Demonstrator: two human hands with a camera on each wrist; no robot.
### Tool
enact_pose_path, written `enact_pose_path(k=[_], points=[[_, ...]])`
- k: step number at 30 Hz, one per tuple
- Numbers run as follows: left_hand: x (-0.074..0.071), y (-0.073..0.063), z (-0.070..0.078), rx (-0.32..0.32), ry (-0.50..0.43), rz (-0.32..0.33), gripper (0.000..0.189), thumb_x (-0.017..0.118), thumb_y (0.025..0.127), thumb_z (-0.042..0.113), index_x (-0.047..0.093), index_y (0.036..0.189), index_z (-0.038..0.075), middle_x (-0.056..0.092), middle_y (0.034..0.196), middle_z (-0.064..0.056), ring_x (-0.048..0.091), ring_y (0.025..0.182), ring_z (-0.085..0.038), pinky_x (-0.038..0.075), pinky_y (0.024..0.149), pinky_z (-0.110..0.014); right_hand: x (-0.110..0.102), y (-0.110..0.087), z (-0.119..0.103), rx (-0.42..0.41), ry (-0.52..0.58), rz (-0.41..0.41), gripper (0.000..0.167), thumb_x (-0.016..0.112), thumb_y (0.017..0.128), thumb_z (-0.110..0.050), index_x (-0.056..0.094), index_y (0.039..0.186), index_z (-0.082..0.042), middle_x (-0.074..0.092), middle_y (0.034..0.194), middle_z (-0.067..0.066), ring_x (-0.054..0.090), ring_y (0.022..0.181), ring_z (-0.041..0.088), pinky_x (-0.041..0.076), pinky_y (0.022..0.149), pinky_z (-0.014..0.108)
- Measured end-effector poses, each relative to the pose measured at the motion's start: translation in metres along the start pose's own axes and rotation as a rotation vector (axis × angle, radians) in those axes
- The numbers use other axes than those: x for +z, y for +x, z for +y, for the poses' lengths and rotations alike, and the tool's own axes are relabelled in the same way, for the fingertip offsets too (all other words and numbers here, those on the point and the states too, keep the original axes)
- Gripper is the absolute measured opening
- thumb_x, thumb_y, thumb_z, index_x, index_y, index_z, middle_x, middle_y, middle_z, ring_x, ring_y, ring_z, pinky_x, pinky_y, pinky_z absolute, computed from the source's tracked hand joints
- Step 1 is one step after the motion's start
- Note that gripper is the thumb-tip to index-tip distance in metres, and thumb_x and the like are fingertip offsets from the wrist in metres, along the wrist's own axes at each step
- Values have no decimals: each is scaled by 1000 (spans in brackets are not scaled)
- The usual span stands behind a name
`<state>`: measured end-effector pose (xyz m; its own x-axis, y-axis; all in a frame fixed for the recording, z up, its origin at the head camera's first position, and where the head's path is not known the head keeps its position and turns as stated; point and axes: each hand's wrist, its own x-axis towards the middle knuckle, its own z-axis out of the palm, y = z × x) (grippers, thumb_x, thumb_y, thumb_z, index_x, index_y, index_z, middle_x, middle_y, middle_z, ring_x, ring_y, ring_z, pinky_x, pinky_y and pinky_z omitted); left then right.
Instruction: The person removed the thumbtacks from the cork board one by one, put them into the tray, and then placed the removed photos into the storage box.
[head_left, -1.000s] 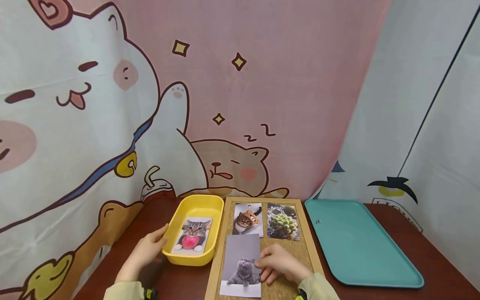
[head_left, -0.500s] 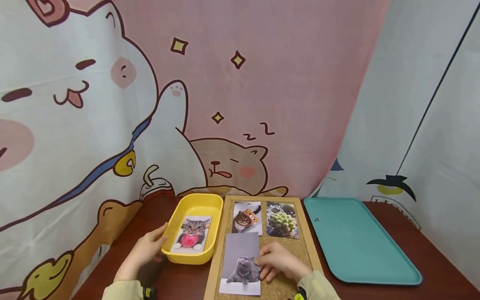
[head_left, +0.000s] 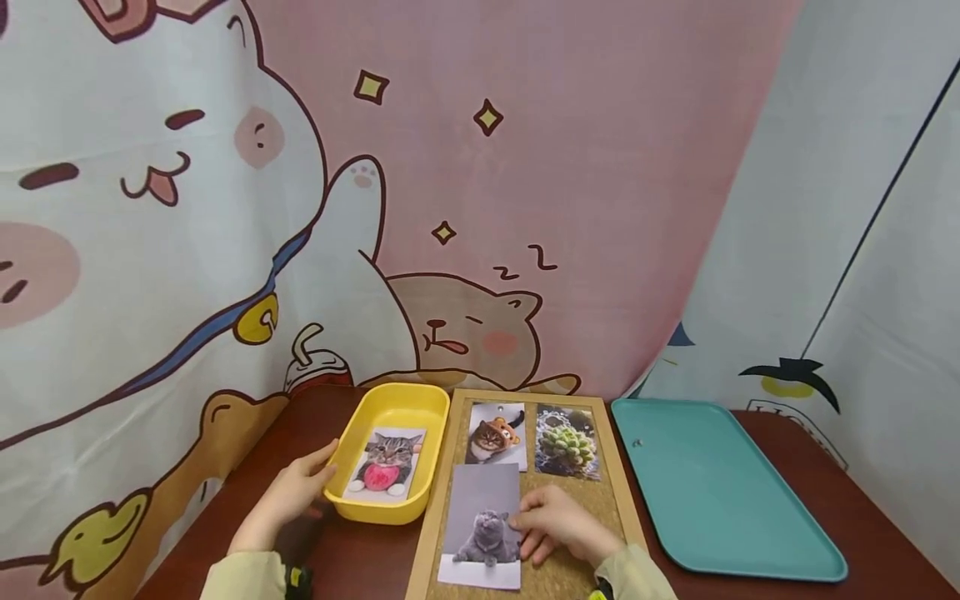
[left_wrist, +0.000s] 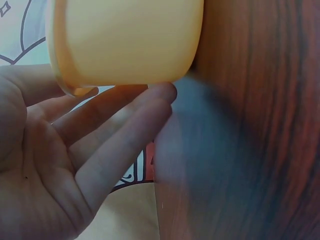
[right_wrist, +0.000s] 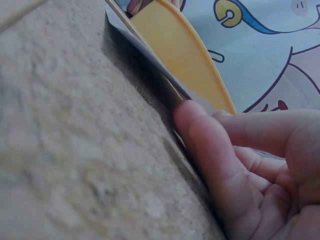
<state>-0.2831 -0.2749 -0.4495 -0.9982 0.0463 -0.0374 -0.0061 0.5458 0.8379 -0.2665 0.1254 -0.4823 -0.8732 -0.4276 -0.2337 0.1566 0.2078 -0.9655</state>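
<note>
At the left side of the yellow plastic basin (head_left: 382, 511), my left hand (head_left: 288, 493) holds the rim. In the left wrist view, the fingers (left_wrist: 125, 132) reach along the basin's outer wall. A photo card of a cat with a pink heart (head_left: 385, 467) lies inside it. My right hand (head_left: 555, 527) pinches the right edge of a photo card of a grey cat (head_left: 483, 521), over the cork board (head_left: 577, 575). From the right wrist view, the card's edge runs close above the cork, with my fingertips (right_wrist: 192, 112) on it.
On the board's upper part are a photo of a cat in a bear hat (head_left: 497, 437) and a photo of a green succulent (head_left: 567, 442). A teal tray (head_left: 735, 500) lies to the right on the dark brown table (head_left: 352, 558). A cartoon curtain (head_left: 600, 167) hangs behind.
The head view has shifted slightly. Both hands keep their places, the left at the basin's rim and the right on the grey cat photo card.
</note>
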Motion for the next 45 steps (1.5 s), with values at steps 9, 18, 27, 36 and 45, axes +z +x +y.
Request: enact_pose_path(k=[9,18,27,36,45], points=[[1,0,1,0,-1,4,54,54,100,17,37,148,2,58,118,-28,61,71,-24,56,55,-42,-1,-1,0,-12,9,-1,13,66,87,-10,60,78,-3,62,60,8,62,50,14,52,44,26],[-2,1,-3,-1,4,-13,55,52,100,18,34,149,1,53,125,-32,63,71,-24,56,55,-43,2,0,3,-34,26,-6,12,66,87,-10,61,79,-2,63,59,9,62,50,14,52,44,26],[2,-2,-1,-41,-22,0,53,54,100,18,38,148,3,56,121,-29,62,72,-25,56,56,-44,-1,-3,5,-35,47,-11,12,66,87,-10,60,78,-3,61,59,8,61,49,13,52,44,27],[4,1,3,-29,-47,1,53,54,100,18,38,148,5,56,123,-29,65,74,-27,57,57,-46,-7,-3,6,-30,81,0,12,65,88,-10,60,79,-4,61,60,6,63,52,14,54,48,28],[1,-4,1,-14,-53,17,52,54,100,17,39,148,3,57,120,-29,65,73,-27,56,55,-45,-10,1,8,-47,156,-35,14,63,90,-10,56,78,-6,59,61,5,64,55,14,54,50,27]])
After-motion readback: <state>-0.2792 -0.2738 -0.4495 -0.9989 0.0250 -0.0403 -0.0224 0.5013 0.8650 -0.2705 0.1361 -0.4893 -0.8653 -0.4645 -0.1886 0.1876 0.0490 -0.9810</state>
